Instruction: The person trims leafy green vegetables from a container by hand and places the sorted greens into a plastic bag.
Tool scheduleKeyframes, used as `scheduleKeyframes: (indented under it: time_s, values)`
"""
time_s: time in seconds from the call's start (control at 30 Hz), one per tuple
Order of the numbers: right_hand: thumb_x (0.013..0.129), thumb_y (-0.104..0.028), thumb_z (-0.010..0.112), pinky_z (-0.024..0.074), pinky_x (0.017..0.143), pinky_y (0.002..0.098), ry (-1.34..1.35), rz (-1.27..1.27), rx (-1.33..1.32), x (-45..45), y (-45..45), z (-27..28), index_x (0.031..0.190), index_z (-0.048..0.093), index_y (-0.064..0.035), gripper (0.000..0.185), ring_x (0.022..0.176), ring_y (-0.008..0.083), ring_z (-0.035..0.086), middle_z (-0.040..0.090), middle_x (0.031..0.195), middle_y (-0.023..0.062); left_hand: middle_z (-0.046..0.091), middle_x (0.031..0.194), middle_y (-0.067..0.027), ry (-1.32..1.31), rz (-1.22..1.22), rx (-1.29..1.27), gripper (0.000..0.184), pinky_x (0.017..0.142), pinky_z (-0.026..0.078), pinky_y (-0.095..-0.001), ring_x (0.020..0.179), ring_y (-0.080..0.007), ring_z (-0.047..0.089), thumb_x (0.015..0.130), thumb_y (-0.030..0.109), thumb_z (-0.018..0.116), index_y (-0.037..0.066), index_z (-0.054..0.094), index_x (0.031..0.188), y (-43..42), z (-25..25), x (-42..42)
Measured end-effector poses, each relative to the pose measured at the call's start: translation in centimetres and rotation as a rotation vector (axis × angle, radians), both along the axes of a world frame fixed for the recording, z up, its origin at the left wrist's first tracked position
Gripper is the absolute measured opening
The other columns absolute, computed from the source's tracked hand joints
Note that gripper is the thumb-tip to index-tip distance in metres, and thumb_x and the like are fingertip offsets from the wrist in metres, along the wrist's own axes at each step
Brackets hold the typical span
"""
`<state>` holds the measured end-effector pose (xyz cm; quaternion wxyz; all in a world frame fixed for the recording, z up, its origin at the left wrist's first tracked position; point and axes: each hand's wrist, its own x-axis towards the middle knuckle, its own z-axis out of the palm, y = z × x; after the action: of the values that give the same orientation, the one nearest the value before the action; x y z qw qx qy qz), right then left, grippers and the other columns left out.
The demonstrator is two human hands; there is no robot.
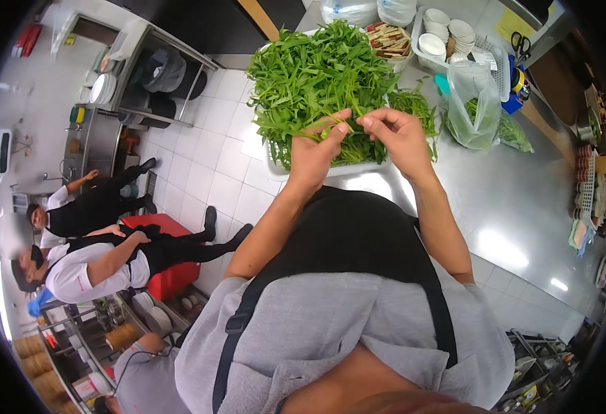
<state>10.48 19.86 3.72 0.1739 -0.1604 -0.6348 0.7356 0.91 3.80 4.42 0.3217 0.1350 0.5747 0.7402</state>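
Both hands [355,138] pinch green stems [344,123] above a heaped basket [275,168].

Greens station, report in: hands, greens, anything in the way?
Left hand and right hand, fingertips pinching stems. Greens heaped high in tray, beneath hands. Bag off to the right, not in the way.

head view | from above the chest | facing down-forward | wide-angle | near hands [311,153]

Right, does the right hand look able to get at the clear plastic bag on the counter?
Probably yes: the right hand is near the clear plastic bag, with only low loose greens between, though its fingers are busy pinching a green stem.
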Motion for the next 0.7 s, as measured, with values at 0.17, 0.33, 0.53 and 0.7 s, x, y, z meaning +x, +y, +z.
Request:
scheduleKeyframes:
  time_s: [0.17, 0.33, 0.53, 0.7]
  values:
    - [0.095, -0.014, 0.074, 0.0458, 0.067, 0.022, -0.022, 0.041, -0.026, -0.6, -1.0, -0.5, 0.1, 0.074, -0.0001, 0.015, 0.073, 0.006, 0.057, 0.069, 0.084, -0.0002, 0.065, 0.088, 0.002, 0.097, -0.053, -0.057, 0.039, 0.054, 0.033, -0.0213, 0.063, -0.0027, 0.042, 0.094, 0.01, 0.076, -0.006, 0.066, 0.128, -0.4, -0.1, -0.2]
    - [0.095, -0.015, 0.074, 0.0445, 0.064, 0.0209, 0.025, 0.042, -0.107, -1.3, -1.8, -0.9, 0.1, 0.072, 0.0007, 0.016, 0.071, 0.0041, 0.057, 0.068, 0.083, -0.0016, 0.066, 0.086, 0.0031, 0.185, -0.012, -0.018, 0.041, 0.056, 0.034, -0.0199, 0.066, -0.0022, 0.046, 0.091, 0.01, 0.079, -0.006, 0.066, 0.127, -1.2, -0.3, -0.1]
    - [0.095, -0.015, 0.074, 0.045, 0.066, 0.0213, -0.035, 0.084, -0.064, -1.6, -2.5, -1.2, 0.1, 0.073, 0.0005, 0.016, 0.073, 0.0049, 0.057, 0.07, 0.085, -0.0008, 0.067, 0.086, 0.0007, 0.086, 0.021, 0.021, 0.033, 0.051, 0.03, -0.0195, 0.059, -0.0013, 0.041, 0.093, 0.011, 0.078, -0.007, 0.069, 0.119, -2.5, -0.7, -0.2]
    - [0.092, -0.012, 0.075, 0.0466, 0.066, 0.0256, -0.006, 0.082, 0.259, -1.7, -3.2, -0.5, 0.099, 0.074, 0.0025, 0.016, 0.073, 0.0088, 0.058, 0.069, 0.084, 0.0026, 0.062, 0.077, 0.0031, 0.026, 0.07, -0.002, 0.025, 0.048, 0.026, -0.0194, 0.055, -0.0009, 0.035, 0.095, 0.009, 0.075, -0.007, 0.069, 0.114, -3.1, -1.8, -0.7]
